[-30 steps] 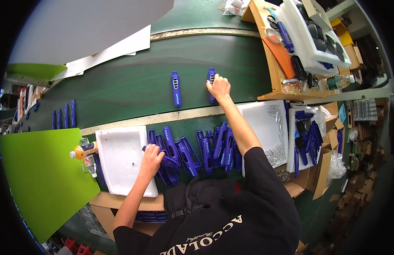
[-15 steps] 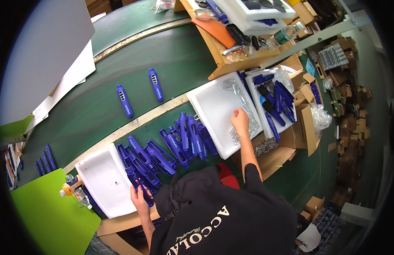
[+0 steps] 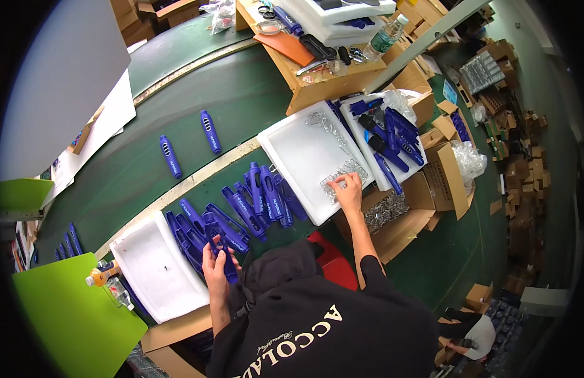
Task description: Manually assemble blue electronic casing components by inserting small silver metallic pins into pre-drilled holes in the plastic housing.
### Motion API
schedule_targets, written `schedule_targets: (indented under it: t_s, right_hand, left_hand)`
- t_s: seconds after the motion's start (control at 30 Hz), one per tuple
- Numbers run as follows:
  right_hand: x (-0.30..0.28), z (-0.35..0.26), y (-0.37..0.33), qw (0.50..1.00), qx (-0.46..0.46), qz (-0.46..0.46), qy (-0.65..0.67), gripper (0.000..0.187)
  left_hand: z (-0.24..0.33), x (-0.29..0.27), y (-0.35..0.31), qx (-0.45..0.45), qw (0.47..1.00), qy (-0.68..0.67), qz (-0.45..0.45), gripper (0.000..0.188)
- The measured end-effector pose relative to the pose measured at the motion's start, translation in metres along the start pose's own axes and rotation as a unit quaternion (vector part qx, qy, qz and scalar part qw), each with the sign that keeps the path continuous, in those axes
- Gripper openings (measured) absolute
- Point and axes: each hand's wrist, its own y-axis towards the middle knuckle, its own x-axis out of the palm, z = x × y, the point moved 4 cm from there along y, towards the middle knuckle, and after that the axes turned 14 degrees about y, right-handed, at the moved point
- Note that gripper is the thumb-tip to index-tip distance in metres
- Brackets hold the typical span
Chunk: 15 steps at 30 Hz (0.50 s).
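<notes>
Evidently the step in hand is a two-handed one: the left hand (image 3: 215, 272) holds a blue tube (image 3: 229, 271) near the body while the right hand (image 3: 349, 194) reaches into the white tray (image 3: 292, 157), at the heap of wire pieces (image 3: 355, 167). On the left, the fingers are wrapped around the tube, which slants across them with its upper end poking out past the fingertips toward the loose blue tubes (image 3: 267, 192) on the green tabletop (image 3: 241, 79). On the right, the thumb and forefinger are drawn close together at the near part of the heap; whether a single wire is pinched between them is too small to tell. The wire pieces lie right under and just beyond these fingertips, some spreading along the tray's right side, toward its far end. As I judge it, the next move calls for a light pinch on one wire alone, lifted free of its neighbours, since thin pieces heaped like this could easily snag, while the left fingers keep the tube steady. That tube sits well apart from the wire, with the loose tubes between the two hands. Two more tubes (image 3: 170, 156) lie side by side, apart, beyond the pale strip (image 3: 178, 188).
</notes>
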Motion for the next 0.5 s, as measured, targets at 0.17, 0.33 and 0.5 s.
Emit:
schedule_targets:
  t_s: [0.17, 0.33, 0.5]
  right_hand:
    - [0.025, -0.092, -0.024, 0.870, 0.201, -0.089, 0.441, 0.019]
    - [0.042, -0.222, -0.073, 0.810, 0.190, -0.191, 0.521, 0.020]
    - [0.068, -0.257, -0.086, 0.877, -0.022, -0.201, 0.436, 0.018]
  left_hand:
    - [0.006, 0.025, -0.001, 0.012, 0.999, -0.019, -0.033, 0.046]
    - [0.016, 0.046, -0.003, 0.004, 0.994, 0.003, -0.113, 0.053]
    - [0.024, 0.045, -0.013, 0.014, 0.994, -0.006, -0.107, 0.045]
